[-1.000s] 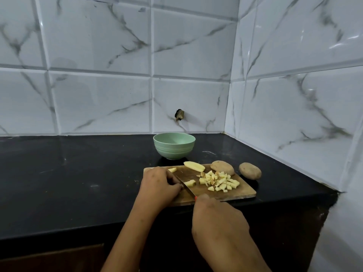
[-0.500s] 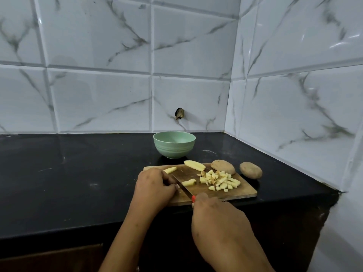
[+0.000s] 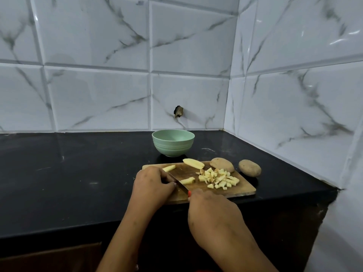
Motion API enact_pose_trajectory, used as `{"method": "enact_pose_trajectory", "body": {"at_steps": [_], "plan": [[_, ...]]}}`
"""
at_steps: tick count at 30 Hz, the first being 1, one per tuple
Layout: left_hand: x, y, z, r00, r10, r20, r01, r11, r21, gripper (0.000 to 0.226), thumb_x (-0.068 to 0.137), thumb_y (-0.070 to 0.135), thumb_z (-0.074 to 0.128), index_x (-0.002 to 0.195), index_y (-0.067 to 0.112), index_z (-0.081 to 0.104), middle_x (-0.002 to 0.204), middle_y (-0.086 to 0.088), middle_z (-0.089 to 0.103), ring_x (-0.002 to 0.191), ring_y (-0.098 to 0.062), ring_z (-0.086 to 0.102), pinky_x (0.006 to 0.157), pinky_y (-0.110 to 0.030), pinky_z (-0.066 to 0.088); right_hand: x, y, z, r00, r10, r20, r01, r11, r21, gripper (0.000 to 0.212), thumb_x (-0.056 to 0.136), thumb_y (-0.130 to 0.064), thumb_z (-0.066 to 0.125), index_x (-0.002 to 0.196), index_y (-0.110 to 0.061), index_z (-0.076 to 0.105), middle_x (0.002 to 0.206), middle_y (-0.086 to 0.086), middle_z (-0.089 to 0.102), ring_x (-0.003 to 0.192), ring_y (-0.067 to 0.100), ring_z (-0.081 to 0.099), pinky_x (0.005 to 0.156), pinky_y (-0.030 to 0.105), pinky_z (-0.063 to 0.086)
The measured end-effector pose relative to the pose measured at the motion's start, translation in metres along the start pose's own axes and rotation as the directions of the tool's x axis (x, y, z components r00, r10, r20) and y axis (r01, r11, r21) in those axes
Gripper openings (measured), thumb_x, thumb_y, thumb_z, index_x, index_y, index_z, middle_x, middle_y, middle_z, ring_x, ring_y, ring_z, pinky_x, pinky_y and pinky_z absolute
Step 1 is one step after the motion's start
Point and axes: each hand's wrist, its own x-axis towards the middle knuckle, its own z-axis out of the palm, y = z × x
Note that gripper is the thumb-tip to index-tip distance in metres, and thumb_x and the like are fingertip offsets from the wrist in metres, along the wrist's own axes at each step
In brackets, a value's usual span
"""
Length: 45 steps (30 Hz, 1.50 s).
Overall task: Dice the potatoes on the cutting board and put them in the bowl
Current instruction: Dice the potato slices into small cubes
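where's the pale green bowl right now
In the head view, the pale green ribbed bowl sits on the black countertop just behind the wooden cutting board, near the tiled back wall.

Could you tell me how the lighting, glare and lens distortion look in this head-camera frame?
Head view: dim, soft light; bright glare streaks on the right wall tiles; faint reflections on the black countertop. Wide-angle bowing curves the tile joints. The potato dice and green bowl are fairly sharp; the right hand nearest the lens looks slightly soft.
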Motion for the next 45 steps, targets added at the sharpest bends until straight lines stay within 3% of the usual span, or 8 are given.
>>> {"method": "enact_pose_trajectory", "body": {"at_steps": [7,11,21,25,28,37,41,45], "plan": [[0.016,0.005,0.007,0.996,0.028,0.088,-0.041,0.989,0.144,0.004,0.083,0.031,0.071,0.086,0.030,0.072,0.096,0.011,0.063,0.099,-0.010,0.053,0.086,-0.025,0.046,0.001,0.024,-0.011,0.998,0.029,-0.047,-0.025,0.996,0.086,0.020,0.101,-0.024,0.038,0.117,-0.019,0.049,0.079,-0.007,0.042,0.079,0.012,0.050,0.053,0.024,0.033],[0.027,0.020,0.014,0.984,0.102,0.143,-0.129,0.973,0.192,0.014,0.084,0.032,0.069,0.073,0.038,0.062,0.087,0.016,0.053,0.093,-0.007,0.050,0.073,-0.024,0.041,0.003,0.031,-0.016,0.998,0.048,-0.045,-0.041,0.988,0.150,0.023,0.103,-0.027,0.032,0.111,-0.019,0.051,0.078,-0.008,0.043,0.080,0.011,0.054,0.052,0.023,0.032],[0.047,0.017,0.019,0.968,0.102,0.231,-0.041,0.966,-0.257,0.021,0.086,0.000,0.061,0.086,0.021,0.062,0.084,0.009,0.072,0.082,0.006,0.062,0.079,-0.009,0.046,-0.002,0.039,-0.019,0.997,0.059,-0.043,-0.047,0.972,0.229,0.010,0.102,-0.028,0.031,0.105,-0.024,0.040,0.085,-0.008,0.049,0.078,0.009,0.054,0.054,0.023,0.036],[0.054,-0.005,0.008,0.997,0.069,0.027,-0.069,0.998,0.003,0.028,0.087,0.005,0.058,0.096,0.031,0.060,0.105,0.009,0.064,0.108,-0.011,0.054,0.089,-0.023,0.044,-0.002,0.028,-0.014,1.000,-0.008,-0.014,0.011,0.972,0.233,0.006,0.102,-0.026,0.032,0.106,-0.025,0.036,0.082,-0.008,0.046,0.076,0.010,0.052,0.052,0.024,0.034],[0.053,-0.013,0.008,0.992,0.005,0.125,-0.040,0.958,0.283,0.035,0.093,0.025,0.054,0.128,0.029,0.055,0.128,0.003,0.056,0.122,-0.022,0.041,0.099,-0.034,0.038,0.005,0.032,-0.014,0.999,0.046,-0.023,-0.040,0.975,0.218,0.005,0.101,-0.024,0.032,0.104,-0.024,0.036,0.081,-0.008,0.046,0.080,0.012,0.054,0.054,0.026,0.035],[0.030,0.002,0.011,0.987,0.106,0.122,-0.128,0.973,0.191,0.024,0.094,0.028,0.056,0.116,0.030,0.067,0.118,0.006,0.062,0.109,-0.012,0.053,0.092,-0.022,0.040,0.003,0.038,-0.013,0.996,0.052,-0.068,-0.035,0.971,0.237,0.010,0.102,-0.031,0.031,0.108,-0.025,0.037,0.088,-0.008,0.050,0.084,0.011,0.057,0.061,0.027,0.042],[0.017,0.010,0.015,0.979,0.179,0.103,-0.189,0.977,0.096,0.021,0.087,0.034,0.066,0.108,0.033,0.069,0.108,0.015,0.064,0.087,0.004,0.048,0.069,-0.005,0.032,-0.003,0.034,-0.015,0.991,0.034,-0.133,-0.007,0.980,0.200,0.008,0.103,-0.032,0.029,0.103,-0.026,0.033,0.079,-0.010,0.045,0.071,0.008,0.050,0.050,0.022,0.033],[0.013,0.011,0.018,0.984,0.170,0.057,-0.175,0.981,0.083,0.016,0.087,0.034,0.066,0.102,0.033,0.070,0.100,0.019,0.062,0.084,0.003,0.046,0.073,-0.012,0.032,-0.008,0.029,-0.015,0.991,0.036,-0.129,-0.019,0.992,0.127,0.013,0.102,-0.028,0.033,0.114,-0.024,0.036,0.086,-0.007,0.046,0.071,0.010,0.049,0.048,0.020,0.029]]}}
